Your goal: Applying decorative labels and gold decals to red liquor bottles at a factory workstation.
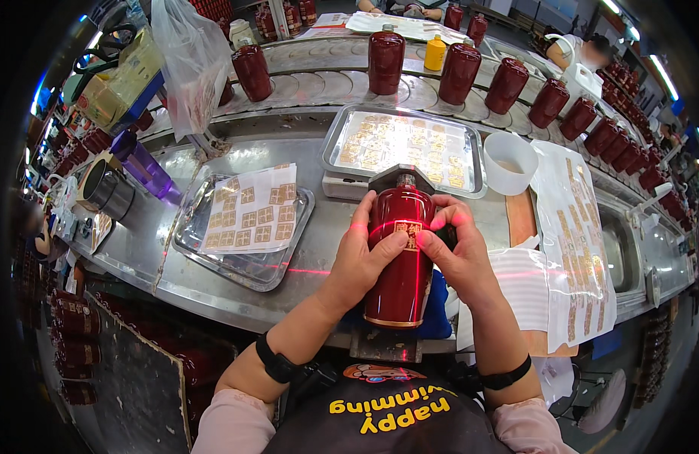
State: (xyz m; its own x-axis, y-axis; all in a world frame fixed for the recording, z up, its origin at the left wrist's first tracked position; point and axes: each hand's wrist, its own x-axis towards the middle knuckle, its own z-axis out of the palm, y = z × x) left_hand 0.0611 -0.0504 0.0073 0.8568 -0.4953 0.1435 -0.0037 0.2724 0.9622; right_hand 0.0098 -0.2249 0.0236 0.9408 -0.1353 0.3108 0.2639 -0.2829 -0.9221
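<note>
Seating a small gold-patterned label (408,228) on a glossy dark-red bottle (398,286)

Position: bottle directly in front of the person, between both hands, neck pointing away, gold-banded base nearer the body. A dark, angular-edged holder (377,181) shows around the neck; a blue cloth (439,308) shows beside the lower right side. How the underside is supported: cannot tell.

Grip: left hand (360,255) closed along the bottle's left flank, thumb over the front at the label's lower edge. Right hand (470,253) has its thumb at the label and its index finger bent narrowly toward it; whether these 2 digits pinch the label edge or only press the glass, cannot tell.

Step (judged): placement and smoothing, 1 label in work. Thin red light lines cross the bottle near the label, probably an alignment guide.

Next move (judged): calls for holding the bottle steady, checking squareness against the lines, then firm thumb strokes outward to the corners. Risk: skewed or lifted edge.
</note>
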